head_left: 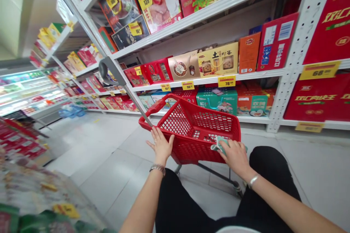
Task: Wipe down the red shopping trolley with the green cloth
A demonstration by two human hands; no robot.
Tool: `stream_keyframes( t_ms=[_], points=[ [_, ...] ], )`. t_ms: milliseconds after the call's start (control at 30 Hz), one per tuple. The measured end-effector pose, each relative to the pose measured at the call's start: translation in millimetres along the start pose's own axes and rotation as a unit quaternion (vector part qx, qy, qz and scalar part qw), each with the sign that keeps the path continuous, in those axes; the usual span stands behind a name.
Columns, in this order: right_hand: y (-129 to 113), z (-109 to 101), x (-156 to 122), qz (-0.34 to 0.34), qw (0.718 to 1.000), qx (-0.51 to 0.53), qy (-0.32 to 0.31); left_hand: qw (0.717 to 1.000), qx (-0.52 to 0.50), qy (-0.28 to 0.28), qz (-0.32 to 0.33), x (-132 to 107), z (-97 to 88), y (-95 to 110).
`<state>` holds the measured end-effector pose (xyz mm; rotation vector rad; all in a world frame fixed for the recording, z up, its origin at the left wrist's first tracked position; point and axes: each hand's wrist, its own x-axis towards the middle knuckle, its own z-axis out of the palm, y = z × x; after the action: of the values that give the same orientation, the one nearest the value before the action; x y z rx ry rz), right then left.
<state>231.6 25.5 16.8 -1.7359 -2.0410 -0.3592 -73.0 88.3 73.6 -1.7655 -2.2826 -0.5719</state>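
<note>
In front of my knees stands a red plastic shopping cart [186,136] with lattice walls. No goods show inside its basket. My left hand [160,145] lies on the near left corner of the rim, fingers spread, close to the foot of the grey pull handle [115,74]. A light green cloth [221,145] is in my right hand [236,156], which presses it on the near right rim with curled fingers. Part of the cloth is hidden beneath that hand. Below the basket, a metal frame with a wheel [236,185] is visible.
White shelving [205,79] full of boxed goods and yellow price tags runs behind the cart. Grey floor tiles [109,156] surround it. At the lower left is a display of packaged goods [41,204], blurred. Blue bundles [71,111] lie farther down the aisle.
</note>
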Motion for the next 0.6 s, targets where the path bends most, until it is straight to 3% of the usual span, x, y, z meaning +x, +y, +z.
stream_keyframes(
  t_ms=[233, 433, 600],
  points=[
    [-22.7, -17.4, -29.5, -0.014, 1.000, 0.027, -0.002, 0.998, -0.036, -0.032, -0.047, -3.4, 0.7, 24.5],
    [-24.7, -21.9, -22.2, -0.015, 0.997, 0.079, -0.014, 0.994, -0.063, -0.060, -0.061, -22.5, 15.6, 54.1],
    [-47.3, -17.7, -18.4, -0.013, 0.996, 0.090, -0.006, 0.990, -0.080, -0.076, -0.088, -12.5, 18.0, 57.9]
  ],
)
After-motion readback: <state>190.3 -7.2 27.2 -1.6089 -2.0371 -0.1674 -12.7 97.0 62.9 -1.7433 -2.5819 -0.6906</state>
